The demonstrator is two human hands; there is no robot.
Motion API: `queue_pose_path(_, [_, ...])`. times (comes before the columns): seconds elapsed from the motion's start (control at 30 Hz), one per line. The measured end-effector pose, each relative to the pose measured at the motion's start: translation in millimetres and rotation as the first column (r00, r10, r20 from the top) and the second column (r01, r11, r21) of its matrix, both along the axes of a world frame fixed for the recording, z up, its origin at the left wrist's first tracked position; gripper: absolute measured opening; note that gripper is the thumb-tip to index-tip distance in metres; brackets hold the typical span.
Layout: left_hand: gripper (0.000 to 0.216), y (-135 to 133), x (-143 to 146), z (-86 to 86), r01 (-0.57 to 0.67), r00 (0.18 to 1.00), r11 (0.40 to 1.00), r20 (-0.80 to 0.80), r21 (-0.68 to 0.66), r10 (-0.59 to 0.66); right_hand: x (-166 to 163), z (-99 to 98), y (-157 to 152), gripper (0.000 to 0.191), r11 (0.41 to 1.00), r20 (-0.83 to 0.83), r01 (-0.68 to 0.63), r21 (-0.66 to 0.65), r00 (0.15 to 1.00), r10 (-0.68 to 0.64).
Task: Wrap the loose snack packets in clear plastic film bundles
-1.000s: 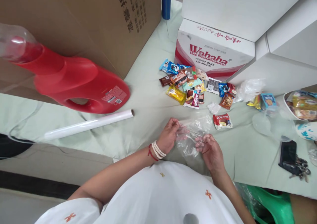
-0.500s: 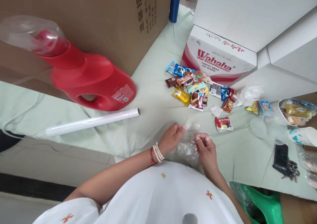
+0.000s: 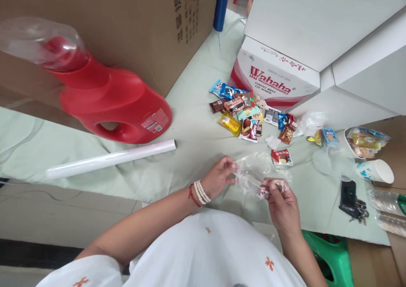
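Between my hands a clear plastic bag (image 3: 253,175) is stretched out, crinkled and see-through, just above the table's near edge. My left hand (image 3: 219,178), with white beads and a red cord at the wrist, pinches the bag's left side. On the right side, my right hand (image 3: 281,198) grips it with thumb and fingers, part of the film lying over them. Just beyond the bag lies a red-wrapped snack (image 3: 281,157). Farther back is a pile of wrapped snacks (image 3: 241,109), with a yellow packet (image 3: 229,124) at its near left.
A large red bottle (image 3: 117,97) and a white roll (image 3: 111,158) lie on the left. White boxes, one a Wahaha carton (image 3: 274,77), stand behind the snacks. At right are a snack-filled tub (image 3: 352,143), a paper cup (image 3: 376,170) and keys (image 3: 358,211). A green stool (image 3: 333,253) stands below.
My right hand has moved right, away from my left hand. The plastic bag, bunched before, is now spread wider between them. The view has shifted slightly.
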State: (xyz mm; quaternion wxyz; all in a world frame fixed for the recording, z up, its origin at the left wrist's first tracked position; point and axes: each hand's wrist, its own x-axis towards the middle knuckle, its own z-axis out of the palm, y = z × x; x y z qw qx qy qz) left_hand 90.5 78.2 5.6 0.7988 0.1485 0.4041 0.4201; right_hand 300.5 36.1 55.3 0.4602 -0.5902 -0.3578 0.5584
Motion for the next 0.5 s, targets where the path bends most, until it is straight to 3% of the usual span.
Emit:
queue_pose_path(0.1, [0.054,3.4,-14.3,1.6,-0.078,0.994,0.995,0.077,-0.059,0.082,9.9,0.7,-2.7,0.036,0.978,-0.003,0.142,-0.151,0.99,-0.144])
queue_pose_path(0.23, [0.058,5.9,-23.6,2.5,-0.121,0.992,0.989,0.031,-0.083,0.124,12.5,-0.3,0.1,0.042,0.951,-0.108,0.154,-0.267,0.976,-0.188])
queue_pose_path(0.4, [0.052,4.7,-31.3,0.1,-0.044,0.99,0.998,-0.135,0.042,0.049,21.6,-0.4,17.5,0.04,0.951,-0.277,0.156,-0.268,0.933,-0.231])
queue_pose_path(0.5, [0.05,2.8,-31.7,2.1,0.005,0.98,0.994,-0.199,0.111,0.017,24.1,-8.1,25.8,0.044,0.95,-0.266,0.215,-0.228,0.924,-0.273])
